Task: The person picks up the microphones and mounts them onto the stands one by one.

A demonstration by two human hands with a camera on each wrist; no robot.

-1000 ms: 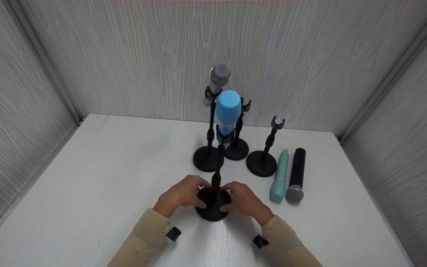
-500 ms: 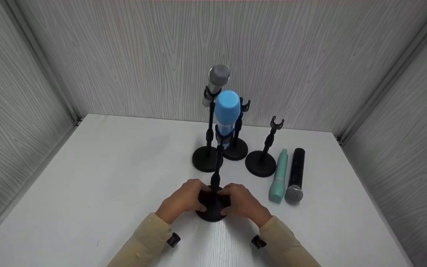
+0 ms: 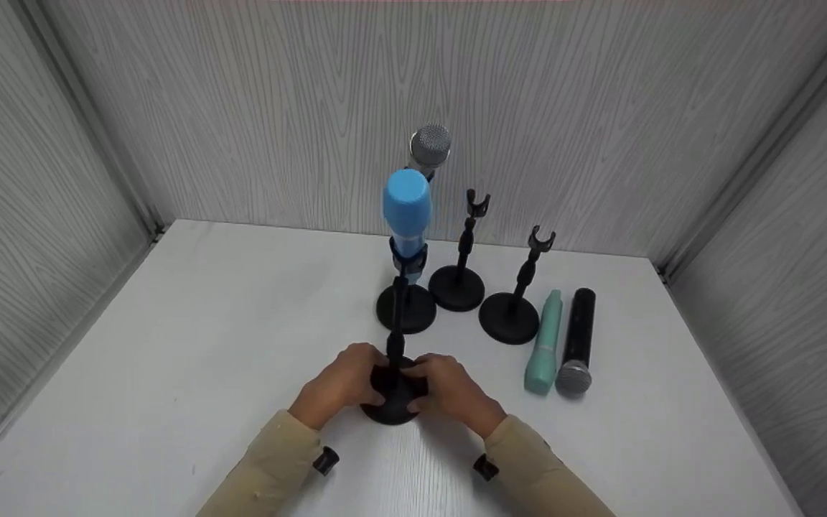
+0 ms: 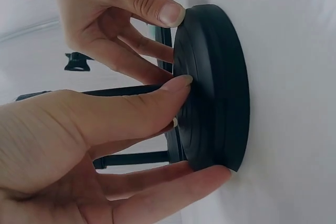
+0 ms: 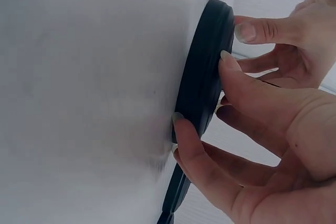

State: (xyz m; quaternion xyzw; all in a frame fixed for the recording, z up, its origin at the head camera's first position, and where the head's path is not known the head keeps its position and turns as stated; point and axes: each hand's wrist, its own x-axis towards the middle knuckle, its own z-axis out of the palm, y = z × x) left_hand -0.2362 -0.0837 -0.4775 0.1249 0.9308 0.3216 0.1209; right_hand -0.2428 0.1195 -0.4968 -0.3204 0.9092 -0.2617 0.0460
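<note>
A blue microphone (image 3: 408, 205) sits upright in the clip of a black desk microphone stand (image 3: 396, 348). My left hand (image 3: 342, 380) grips the left side of this stand's round base (image 4: 220, 82), thumb on the top face and a fingertip at the rim. On the opposite side my right hand (image 3: 453, 388) holds the same base, its thumb (image 5: 231, 64) on top and a finger at the edge. Whether the base touches the table cannot be made out. Behind it stands another stand with a silver microphone (image 3: 430, 146), its pole mostly hidden by the blue microphone.
Two black stands with bare clips, one at the back (image 3: 459, 287) and one further right (image 3: 510, 317), are upright on the white table (image 3: 241, 301). A mint-green microphone (image 3: 544, 345) and a black microphone (image 3: 578, 337) lie to their right. Grey wood-grain panels enclose the table.
Both hands have shifted the stand with the blue microphone to the left. It now stands in front of the silver microphone's stand, and the back bare stand is fully visible.
</note>
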